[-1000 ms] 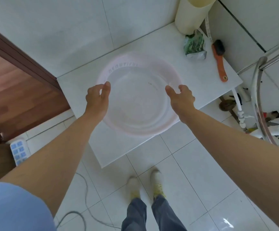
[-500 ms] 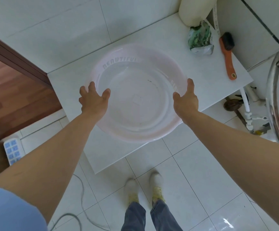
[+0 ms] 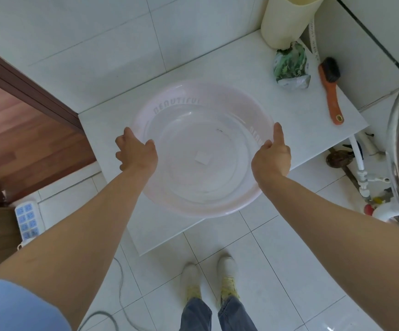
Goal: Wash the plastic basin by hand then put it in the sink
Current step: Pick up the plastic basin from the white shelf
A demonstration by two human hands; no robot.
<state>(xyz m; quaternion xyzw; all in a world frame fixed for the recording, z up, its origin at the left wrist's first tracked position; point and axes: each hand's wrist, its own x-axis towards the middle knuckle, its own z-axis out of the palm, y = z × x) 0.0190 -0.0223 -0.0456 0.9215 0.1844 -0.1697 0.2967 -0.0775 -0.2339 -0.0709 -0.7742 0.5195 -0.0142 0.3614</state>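
Both hands (image 3: 203,156) gripping basin (image 3: 203,177) rims — overhanging counter (image 3: 289,120)

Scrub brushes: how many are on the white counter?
1. The orange-handled scrub brush lies at the counter's far right, beside the green printed bag. None other shows.

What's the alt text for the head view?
Seen from above, a person's left hand and right hand grip opposite sides of the rim of a pale pink plastic basin over a white counter. An orange brush and a crumpled green bag lie at the counter's far right.
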